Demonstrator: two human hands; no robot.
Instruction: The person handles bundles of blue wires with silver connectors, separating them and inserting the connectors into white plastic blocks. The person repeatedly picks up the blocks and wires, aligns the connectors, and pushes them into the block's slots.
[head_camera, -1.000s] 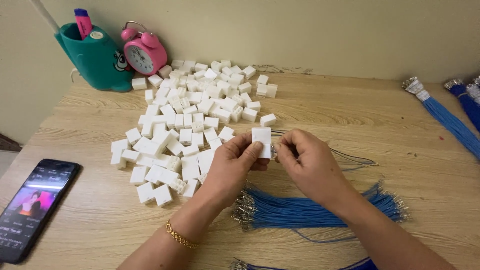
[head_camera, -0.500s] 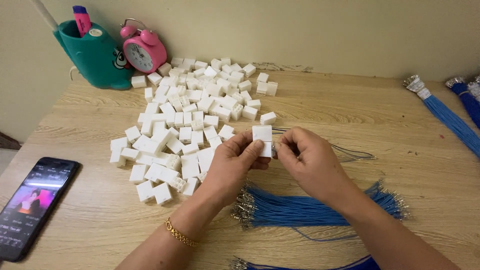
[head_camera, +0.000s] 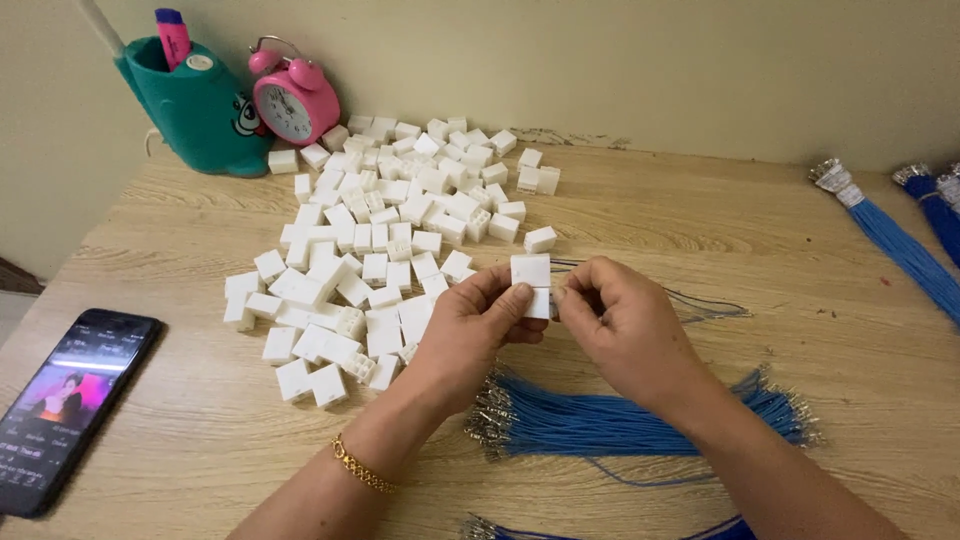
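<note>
Both our hands meet at the worktop's (head_camera: 700, 215) centre: left hand (head_camera: 478, 325) and right hand (head_camera: 625, 330) each pinch the white plastic block (head_camera: 531, 279), its thin wires (head_camera: 700, 300) trailing toward three o'clock.

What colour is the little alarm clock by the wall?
The alarm clock is pink with a white face, seen best in the head view, beside the teal pen holder.

The left hand (head_camera: 478, 325) and right hand (head_camera: 615, 325) edge slightly toward the counter's (head_camera: 700, 215) near side, white connector block (head_camera: 531, 278) between them.
</note>
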